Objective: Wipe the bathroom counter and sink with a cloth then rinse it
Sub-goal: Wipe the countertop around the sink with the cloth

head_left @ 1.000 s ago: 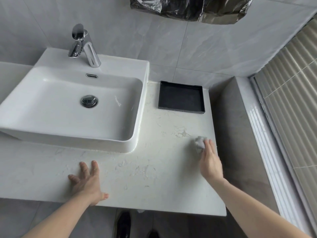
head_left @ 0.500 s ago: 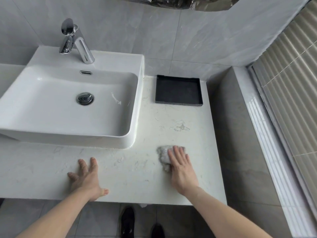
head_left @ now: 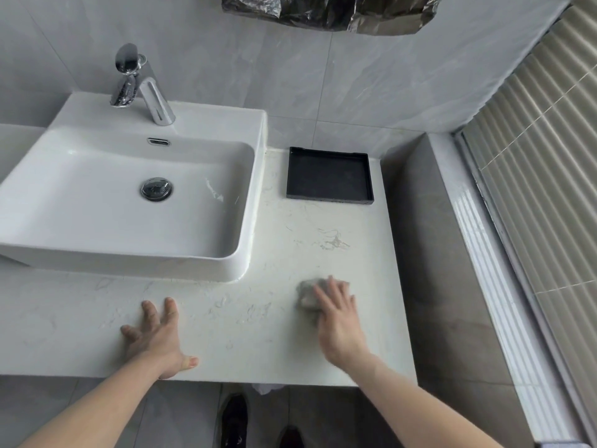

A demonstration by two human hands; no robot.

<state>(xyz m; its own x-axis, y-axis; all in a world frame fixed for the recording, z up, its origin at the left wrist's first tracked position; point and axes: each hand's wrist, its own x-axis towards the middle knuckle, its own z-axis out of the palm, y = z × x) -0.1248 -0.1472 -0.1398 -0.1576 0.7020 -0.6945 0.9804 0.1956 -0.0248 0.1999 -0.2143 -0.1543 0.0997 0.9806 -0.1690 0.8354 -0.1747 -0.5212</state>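
A crumpled grey cloth (head_left: 307, 294) lies on the white marbled counter (head_left: 258, 337), right of the sink's front corner. My right hand (head_left: 337, 315) presses flat on the cloth, fingers spread over it, hiding its right part. My left hand (head_left: 155, 337) rests palm down with fingers apart on the counter near the front edge, holding nothing. The white rectangular sink (head_left: 80, 227) stands on the counter at the left, with a chrome drain (head_left: 156, 188) and a chrome faucet (head_left: 145, 88) behind it.
A black square tray (head_left: 329, 194) sits at the counter's back right. A grey ledge (head_left: 429, 253) borders the counter on the right, with window blinds (head_left: 549, 156) beyond. Crinkled foil (head_left: 329, 11) hangs on the wall above. Dark shoes (head_left: 234, 421) show on the floor below.
My right hand slid the cloth from the counter's right edge leftward and nearer the front. My left hand stayed planted on the counter.
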